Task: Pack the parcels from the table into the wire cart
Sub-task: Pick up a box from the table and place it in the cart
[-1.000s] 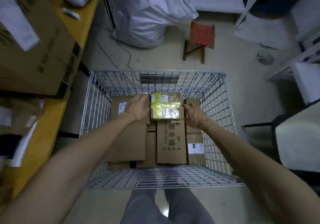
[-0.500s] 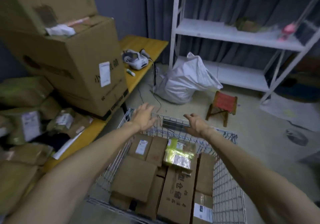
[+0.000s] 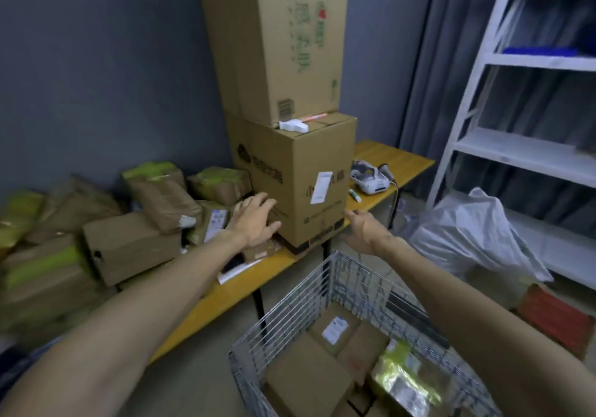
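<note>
Plainly the bench (image 3: 396, 158) at left bears a big carton (image 3: 300, 184) and, beside it, the heaped parcels (image 3: 129, 245); the wire cart (image 3: 287, 310) at near right is part filled. Boxed ones look stiff and light, best taken by opposite sides. Left hand (image 3: 254, 220) and right hand (image 3: 364, 233) reach toward the bench, each grip spread, holding nothing.

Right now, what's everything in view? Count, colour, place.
Yellow wooden table: 1, yellow, left.
Large cardboard boxes: 2, brown, stacked on table.
Paper-wrapped parcels: many, brown with green tape, table's left.
White handheld device: 1, white, table's far end.
Silver wire cart: 1, silver, beside table.
Cardboard parcels: several, brown, inside cart.
Green-taped parcel: 1, green, atop those.
White metal rack: 1, white, right.
White plastic sack: 1, white, floor by rack.
Left hand: 1, open, over table parcels.
Right hand: 1, open, near cart.
</note>
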A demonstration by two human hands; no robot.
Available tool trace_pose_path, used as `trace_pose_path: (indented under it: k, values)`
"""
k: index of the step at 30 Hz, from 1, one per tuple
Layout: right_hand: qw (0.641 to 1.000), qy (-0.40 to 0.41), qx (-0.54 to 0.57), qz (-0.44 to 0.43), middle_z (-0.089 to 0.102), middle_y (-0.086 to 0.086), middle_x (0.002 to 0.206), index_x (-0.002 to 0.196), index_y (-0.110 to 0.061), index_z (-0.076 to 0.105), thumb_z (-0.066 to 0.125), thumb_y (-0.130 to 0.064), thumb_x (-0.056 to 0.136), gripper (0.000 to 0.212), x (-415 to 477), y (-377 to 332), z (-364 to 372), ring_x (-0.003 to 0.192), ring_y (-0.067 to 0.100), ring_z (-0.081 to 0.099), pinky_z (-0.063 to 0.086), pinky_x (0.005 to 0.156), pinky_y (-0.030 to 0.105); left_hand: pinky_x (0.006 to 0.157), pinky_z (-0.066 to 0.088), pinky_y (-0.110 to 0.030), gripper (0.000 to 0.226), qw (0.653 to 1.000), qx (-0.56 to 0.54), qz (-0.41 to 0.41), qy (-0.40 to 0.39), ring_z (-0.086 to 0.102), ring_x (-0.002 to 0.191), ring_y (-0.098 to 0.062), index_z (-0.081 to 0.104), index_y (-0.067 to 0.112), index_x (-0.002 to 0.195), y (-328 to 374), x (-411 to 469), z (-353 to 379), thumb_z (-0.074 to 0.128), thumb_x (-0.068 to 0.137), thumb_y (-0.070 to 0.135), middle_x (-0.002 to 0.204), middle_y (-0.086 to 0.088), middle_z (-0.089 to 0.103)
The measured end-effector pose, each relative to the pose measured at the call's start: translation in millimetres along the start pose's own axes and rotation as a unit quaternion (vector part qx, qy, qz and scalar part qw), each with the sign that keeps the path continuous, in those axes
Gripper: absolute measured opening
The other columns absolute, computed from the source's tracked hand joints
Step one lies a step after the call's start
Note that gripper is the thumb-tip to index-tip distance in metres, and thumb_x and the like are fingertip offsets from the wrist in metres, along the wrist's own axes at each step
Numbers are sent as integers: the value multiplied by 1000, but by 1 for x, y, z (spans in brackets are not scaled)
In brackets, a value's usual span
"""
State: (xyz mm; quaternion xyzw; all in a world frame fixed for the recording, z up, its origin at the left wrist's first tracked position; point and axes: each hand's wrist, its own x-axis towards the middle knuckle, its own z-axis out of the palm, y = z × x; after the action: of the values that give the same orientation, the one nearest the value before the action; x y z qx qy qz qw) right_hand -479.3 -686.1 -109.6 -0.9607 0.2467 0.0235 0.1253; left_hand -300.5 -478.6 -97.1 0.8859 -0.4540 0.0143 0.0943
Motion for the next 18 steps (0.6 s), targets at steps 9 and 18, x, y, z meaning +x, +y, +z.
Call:
trace_pose_path:
  k: [9, 18]
  values:
    - [996, 46, 36, -69, 37, 20, 149, 154, -17, 24, 58, -32, 96, 69, 53, -158, -15, 137, 36, 38, 36, 112, 43, 117, 23, -42, 61, 990, 32, -123, 69, 29, 143, -30, 38, 20, 147, -153, -81, -83, 55, 95, 46, 157, -7, 30]
    - [989, 37, 25, -143, 43, 16, 142, 144, -14, 39, 52, -49, 87, 68, 80, -329, -2, 133, 37, 39, 40, 107, 42, 113, 26, -44, 59, 971, 14, -215, 101, 32, 141, -32, 37, 21, 148, -297, -161, -127, 55, 96, 43, 155, -8, 31]
